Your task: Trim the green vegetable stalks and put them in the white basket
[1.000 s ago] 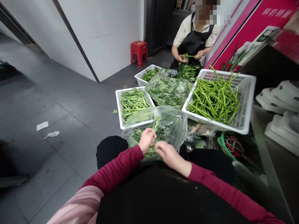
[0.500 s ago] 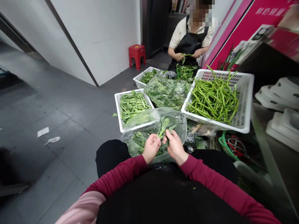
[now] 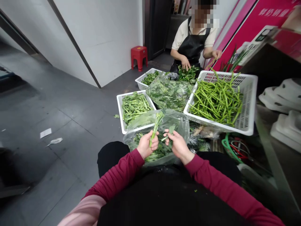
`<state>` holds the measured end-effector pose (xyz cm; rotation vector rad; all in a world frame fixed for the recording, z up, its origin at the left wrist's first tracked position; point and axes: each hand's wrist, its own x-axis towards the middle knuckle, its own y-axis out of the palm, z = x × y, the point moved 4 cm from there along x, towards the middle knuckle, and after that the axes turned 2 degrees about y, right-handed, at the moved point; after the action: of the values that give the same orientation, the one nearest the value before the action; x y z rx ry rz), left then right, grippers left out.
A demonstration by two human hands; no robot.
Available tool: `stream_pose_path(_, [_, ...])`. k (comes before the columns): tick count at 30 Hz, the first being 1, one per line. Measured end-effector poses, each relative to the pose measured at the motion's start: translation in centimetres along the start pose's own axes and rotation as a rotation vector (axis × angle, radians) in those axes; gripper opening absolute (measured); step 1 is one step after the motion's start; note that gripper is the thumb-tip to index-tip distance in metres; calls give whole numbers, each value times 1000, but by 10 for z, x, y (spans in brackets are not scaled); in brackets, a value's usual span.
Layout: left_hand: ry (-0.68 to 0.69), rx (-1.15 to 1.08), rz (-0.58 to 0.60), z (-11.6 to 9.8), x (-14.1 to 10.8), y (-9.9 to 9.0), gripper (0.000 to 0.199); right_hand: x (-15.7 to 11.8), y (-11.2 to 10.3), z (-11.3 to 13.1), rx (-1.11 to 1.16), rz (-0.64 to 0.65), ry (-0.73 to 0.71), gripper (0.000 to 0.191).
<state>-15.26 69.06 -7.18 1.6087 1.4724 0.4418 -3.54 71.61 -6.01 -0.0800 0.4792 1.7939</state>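
My left hand [image 3: 147, 145] is closed around the stem of a green flowering vegetable stalk [image 3: 156, 125], its budded top pointing up and away from me. To its right, my right hand [image 3: 179, 145] pinches a small leaf [image 3: 171, 129] with a short stem between thumb and fingers. Both hands are over a clear plastic bag [image 3: 181, 121] that lies open in front of my lap. Inside the bag are more leafy stalks [image 3: 156, 154]. Just beyond it, a white basket [image 3: 120, 110] holds trimmed stalks [image 3: 135, 106].
A large white basket [image 3: 251, 103] of long green stems [image 3: 216, 97] stands at the right. Beyond the bag lie bagged greens [image 3: 169, 91] and a smaller white basket [image 3: 140, 85]. A co-worker in a black apron [image 3: 191, 44] sits opposite. A red stool [image 3: 139, 57] stands by the wall.
My hands have parted: the left moved slightly left with the stalk, now upright, and the right holds a leaf apart from it. The co-worker's hands have separated, one reaching toward the right.
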Motion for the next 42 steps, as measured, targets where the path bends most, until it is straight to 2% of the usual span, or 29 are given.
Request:
stream_pose_path(2, [-96,-8,83,9,-5,5,29,10,-2,3,172,63,111,22])
stream_pose_path(5, [-106,112,73,21,-9,10,31,13,2,10,233,154,90,22])
stream_pose_path(10, [112,362,-140,24,-10,10,34,12,4,0,171,-39,8,26])
stream_pose_path(12, [150,452,-208,26,-8,6,37,8,4,-5,92,-86,-16,24])
stream_pose_path(14, [154,508,-249,27,-5,0,38,-1,6,-6,-80,-98,-84,22])
stream_pose_path(15, [168,516,-281,25,-3,-4,38,-8,8,-5,-186,-64,-144,20])
stream_pose_path(17, [207,497,-361,18,1,-13,36,-22,16,-2,-374,80,-282,14])
stream_pose_path(19, [215,451,-414,9,4,-20,34,-30,20,-4,-439,211,-336,9])
stream_pose_path(20, [199,424,-405,6,5,-22,33,-29,17,-6,-422,197,-308,9])
stream_pose_path(24, [132,317,-259,3,1,-22,29,-1,-9,-16,-225,-44,-14,22])
stream_pose_path(27, [31,308,-181,15,-4,-18,28,18,-13,-13,6,-8,84,27])
stream_pose_path(30, [2,345,-174,24,-7,-13,29,23,-6,-5,146,62,71,28])
stream_pose_path(35, [20,460,-193,27,-6,-10,32,26,-2,-4,100,-54,39,27])
stream_pose_path(38, [10,495,-198,28,-6,-11,33,29,-4,-9,122,-45,68,27])
stream_pose_path(40, [-34,484,-204,31,-6,-11,35,29,-7,-11,78,-31,49,25])
stream_pose_path(42, [-88,437,-220,33,-5,-10,37,28,-12,-10,-95,-72,-47,23])
